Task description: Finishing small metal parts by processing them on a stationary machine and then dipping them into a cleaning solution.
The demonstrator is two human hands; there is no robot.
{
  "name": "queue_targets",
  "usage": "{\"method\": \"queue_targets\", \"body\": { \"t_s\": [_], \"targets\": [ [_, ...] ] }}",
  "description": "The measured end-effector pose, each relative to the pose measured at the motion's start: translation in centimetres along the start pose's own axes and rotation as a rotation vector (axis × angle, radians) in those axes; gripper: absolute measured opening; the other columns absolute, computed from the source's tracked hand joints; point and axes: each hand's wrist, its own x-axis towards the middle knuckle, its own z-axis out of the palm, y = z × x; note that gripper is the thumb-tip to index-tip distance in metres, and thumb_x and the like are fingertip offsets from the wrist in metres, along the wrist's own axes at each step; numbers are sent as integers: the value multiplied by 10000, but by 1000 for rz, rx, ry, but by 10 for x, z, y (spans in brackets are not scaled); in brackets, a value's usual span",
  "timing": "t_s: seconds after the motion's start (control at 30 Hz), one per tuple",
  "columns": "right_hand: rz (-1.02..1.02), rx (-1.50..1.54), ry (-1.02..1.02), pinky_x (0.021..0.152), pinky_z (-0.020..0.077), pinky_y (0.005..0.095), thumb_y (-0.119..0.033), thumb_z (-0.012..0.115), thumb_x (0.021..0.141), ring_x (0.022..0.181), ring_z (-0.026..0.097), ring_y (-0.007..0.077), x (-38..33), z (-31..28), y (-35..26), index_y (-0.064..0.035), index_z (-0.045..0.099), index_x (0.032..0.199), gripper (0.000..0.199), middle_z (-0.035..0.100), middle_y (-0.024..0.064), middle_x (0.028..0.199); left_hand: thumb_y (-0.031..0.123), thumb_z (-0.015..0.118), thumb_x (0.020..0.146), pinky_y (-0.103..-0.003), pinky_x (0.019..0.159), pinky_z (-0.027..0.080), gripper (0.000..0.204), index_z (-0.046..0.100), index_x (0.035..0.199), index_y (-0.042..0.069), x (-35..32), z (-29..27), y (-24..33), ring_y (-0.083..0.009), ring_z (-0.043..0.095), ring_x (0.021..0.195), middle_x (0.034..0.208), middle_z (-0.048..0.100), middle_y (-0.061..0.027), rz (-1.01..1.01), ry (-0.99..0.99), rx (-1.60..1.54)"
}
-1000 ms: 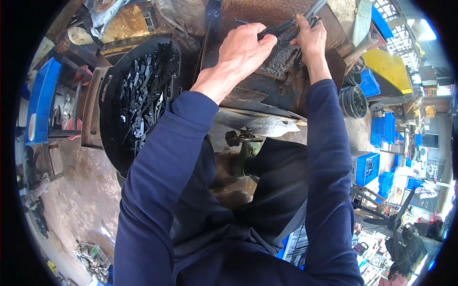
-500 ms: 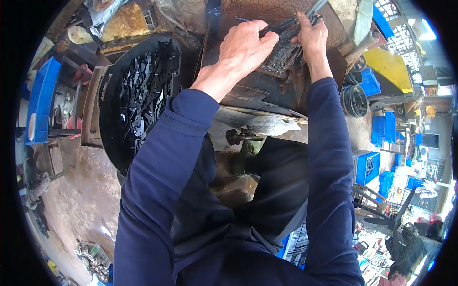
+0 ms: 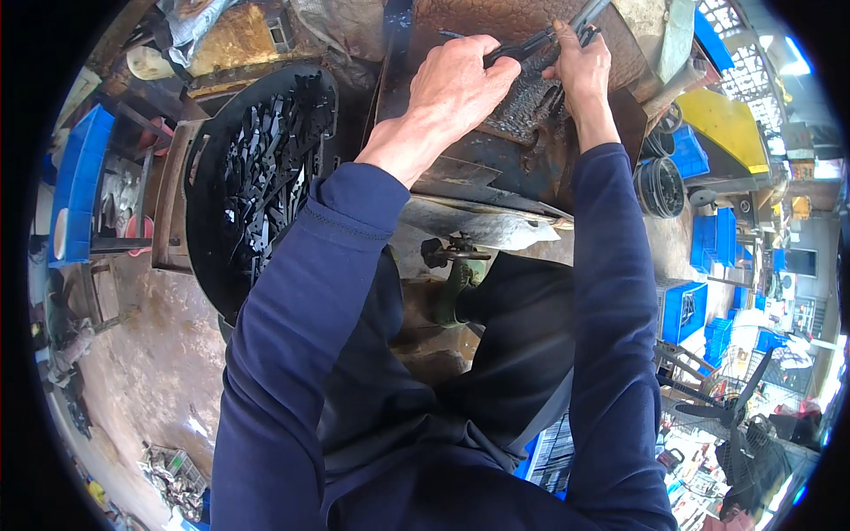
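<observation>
Both hands are at the top of the head view, over a worn, grimy bench top (image 3: 452, 18). My left hand (image 3: 456, 93) closes around the near end of a bundle of dark metal strips (image 3: 531, 46), thumb pointing right. The same bundle runs up and right to my right hand (image 3: 584, 80), whose fingers and thumb pinch its far part. A few more dark pieces jut out beneath the right fingers. How many strips are held is hard to tell. Left of my forearm, a black bin (image 3: 202, 239) holds a heap of flat black metal pieces (image 3: 266, 168).
Below the bench edge a green metal post (image 3: 452, 296) with a knob stands between my legs. Blue crates (image 3: 686, 310), a black wire coil (image 3: 660, 188) and a fan (image 3: 730, 407) are at the right. A blue tray (image 3: 80, 186) sits far left.
Almost nothing differs: both hands keep their grip on the dark strips, and the view has shifted very slightly.
</observation>
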Motion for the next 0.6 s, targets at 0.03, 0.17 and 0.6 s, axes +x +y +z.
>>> {"method": "queue_targets", "body": {
  "t_s": [0.03,0.17,0.6],
  "targets": [
    [-5,-2,0,444,493,288,-281,650,953,425,598,141,0,0,0,14,568,1128,353,747,47,863,296,608,940,-376,618,462,348,657,1098,-10,0,0,0,-200,541,615,730,601,-145,-6,-9,0],
    [-15,-13,1,449,493,290,-289,646,953,431,607,144,0,-1,1,18,568,1104,350,748,45,859,308,607,913,-408,686,487,371,666,1112,0,1,-2,3,-270,591,718,805,638,-180,-38,-32,-5],
    [-53,62,16,440,476,320,-307,715,911,428,579,173,1,1,5,30,562,915,370,546,71,556,304,594,872,-445,723,507,360,677,1049,2,1,0,2,-347,633,773,820,667,-212,-50,-19,-21]
  ]
}}
